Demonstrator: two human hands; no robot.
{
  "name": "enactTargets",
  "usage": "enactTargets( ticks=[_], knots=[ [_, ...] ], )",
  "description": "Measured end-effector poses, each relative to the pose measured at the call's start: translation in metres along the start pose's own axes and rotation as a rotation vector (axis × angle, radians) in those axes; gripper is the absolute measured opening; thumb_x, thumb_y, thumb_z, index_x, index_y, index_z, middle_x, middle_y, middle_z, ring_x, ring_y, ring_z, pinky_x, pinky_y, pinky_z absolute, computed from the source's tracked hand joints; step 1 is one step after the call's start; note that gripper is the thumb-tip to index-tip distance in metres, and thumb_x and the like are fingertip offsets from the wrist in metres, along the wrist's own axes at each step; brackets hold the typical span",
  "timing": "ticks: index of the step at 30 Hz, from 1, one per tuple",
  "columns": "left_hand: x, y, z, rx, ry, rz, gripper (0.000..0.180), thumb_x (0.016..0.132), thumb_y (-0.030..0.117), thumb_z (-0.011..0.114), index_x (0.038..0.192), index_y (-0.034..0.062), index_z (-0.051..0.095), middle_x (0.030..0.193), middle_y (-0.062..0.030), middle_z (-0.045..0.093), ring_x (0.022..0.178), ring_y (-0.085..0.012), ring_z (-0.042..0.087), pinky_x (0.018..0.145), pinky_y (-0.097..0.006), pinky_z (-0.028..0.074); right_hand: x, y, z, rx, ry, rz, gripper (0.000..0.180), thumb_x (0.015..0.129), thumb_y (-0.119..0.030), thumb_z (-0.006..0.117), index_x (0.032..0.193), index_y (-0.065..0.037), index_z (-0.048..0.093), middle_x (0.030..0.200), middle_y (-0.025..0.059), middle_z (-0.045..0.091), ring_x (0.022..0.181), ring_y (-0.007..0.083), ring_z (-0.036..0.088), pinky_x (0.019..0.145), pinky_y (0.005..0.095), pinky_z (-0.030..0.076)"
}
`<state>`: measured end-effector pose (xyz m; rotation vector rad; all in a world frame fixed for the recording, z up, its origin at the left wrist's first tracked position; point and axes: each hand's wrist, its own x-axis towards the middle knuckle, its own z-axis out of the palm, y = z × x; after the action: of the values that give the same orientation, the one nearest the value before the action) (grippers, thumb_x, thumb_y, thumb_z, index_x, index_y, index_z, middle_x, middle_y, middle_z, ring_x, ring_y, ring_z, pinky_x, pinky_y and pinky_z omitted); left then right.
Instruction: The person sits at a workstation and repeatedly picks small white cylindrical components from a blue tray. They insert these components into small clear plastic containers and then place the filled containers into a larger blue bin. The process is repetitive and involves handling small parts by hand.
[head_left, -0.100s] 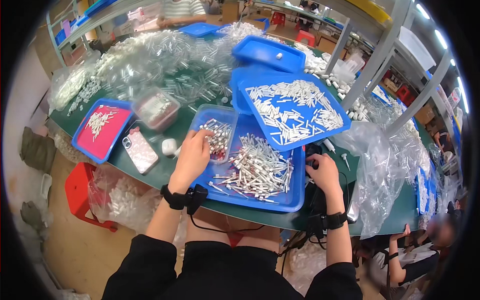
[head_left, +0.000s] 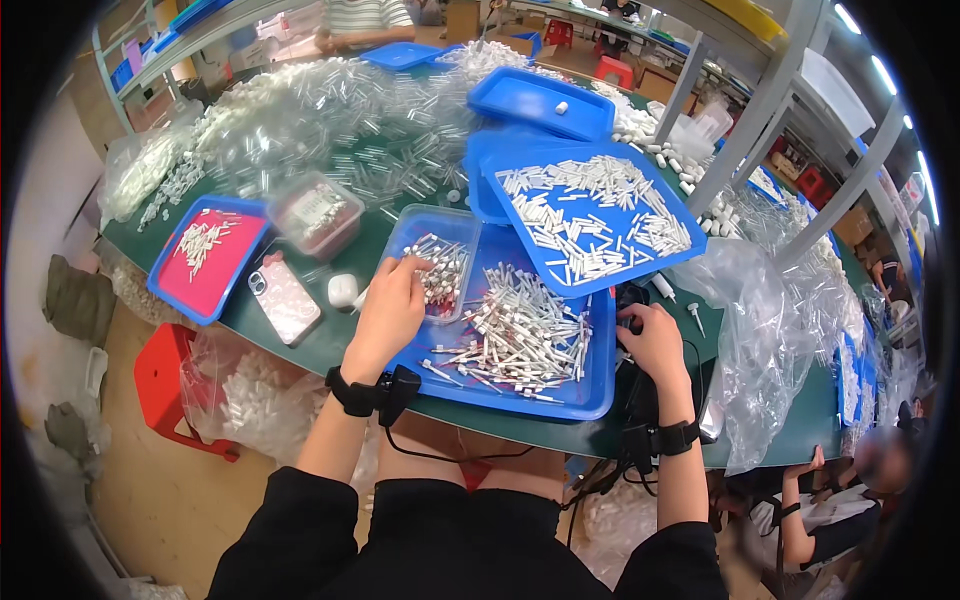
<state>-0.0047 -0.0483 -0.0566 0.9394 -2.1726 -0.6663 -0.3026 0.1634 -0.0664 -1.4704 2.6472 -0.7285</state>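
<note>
Clear plastic forms the small box at the left side of the blue tray, and the left hand bends its fingers over the short sticks inside; whether it pinches one cannot be told. Just beyond the blue tray's right edge, the right hand is partly curled beside a dark object, its hold also unclear. Loose white sticks heap across the middle of the blue tray. Catching the box's low rim with the left wrist could tip its sticks into that heap; a bump to the upper tray, overhanging the blue tray's far right corner, could spill white tubes. That overhang limits lifting room. The tabletop's front edge runs close before the blue tray; left of it, green tabletop shows around a phone.
</note>
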Motion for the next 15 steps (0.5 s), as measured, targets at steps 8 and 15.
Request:
enactTargets(
  ticks=[8,15],
  knots=[
    [0.020,-0.023,-0.026,0.027,0.165,-0.059,0.026,0.089,0.021,0.065,0.104,0.0003,0.068,0.102,-0.0186,0.067,0.096,-0.0318,0.064,0.083,-0.039,0.049,-0.015,-0.008,-0.021,0.003,0.206,0.086,0.017,0.080,-0.020,0.071,0.095,-0.011,0.072,0.085,0.0113,0.061,0.085,0.0324,0.062,0.074,0.0433,0.050],
    [0.090,-0.218,-0.106,0.015,0.188,-0.825,0.050,0.089,0.049,0.064,0.092,-0.0015,0.064,0.063,-0.0042,0.058,0.051,-0.0182,0.054,0.046,-0.035,0.044,-0.060,-0.012,-0.047,0.255,0.318,-0.023,0.017,0.084,-0.016,0.072,0.099,-0.010,0.071,0.092,0.0103,0.063,0.078,0.0261,0.063,0.068,0.0347,0.051]
  ],
)
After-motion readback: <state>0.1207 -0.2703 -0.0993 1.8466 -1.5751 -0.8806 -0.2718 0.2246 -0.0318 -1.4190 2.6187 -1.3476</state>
